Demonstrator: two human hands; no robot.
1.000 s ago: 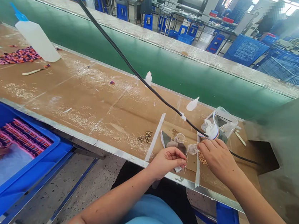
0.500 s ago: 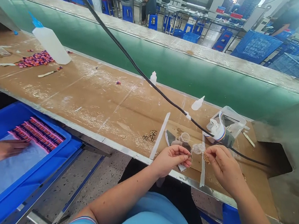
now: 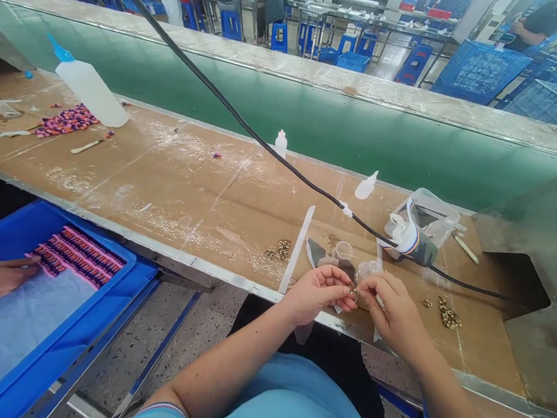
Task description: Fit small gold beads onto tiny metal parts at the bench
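Note:
My left hand (image 3: 324, 292) pinches a small gold-coloured metal piece (image 3: 353, 289) above the front edge of the cardboard-covered bench (image 3: 197, 198). My right hand (image 3: 390, 303) is closed at the same piece, its fingertips meeting those of my left; whether it holds a separate tiny part is too small to tell. Just behind my hands are small clear round dishes (image 3: 343, 250) and a grey cloth (image 3: 316, 253). One pile of small metal pieces (image 3: 283, 249) lies left of the white tape strip, another (image 3: 449, 314) right of my right hand.
A black cable (image 3: 249, 128) crosses diagonally above the bench. A clear box (image 3: 434, 211), small white bottles (image 3: 366, 187) and a large bottle (image 3: 91, 89) stand around. At left, another person's hand (image 3: 2, 277) touches striped pieces in a blue tray (image 3: 127, 250).
My right hand has moved left to meet my left hand at the small metal piece, uncovering the right-hand pile. The other person's hand has shifted slightly in the tray.

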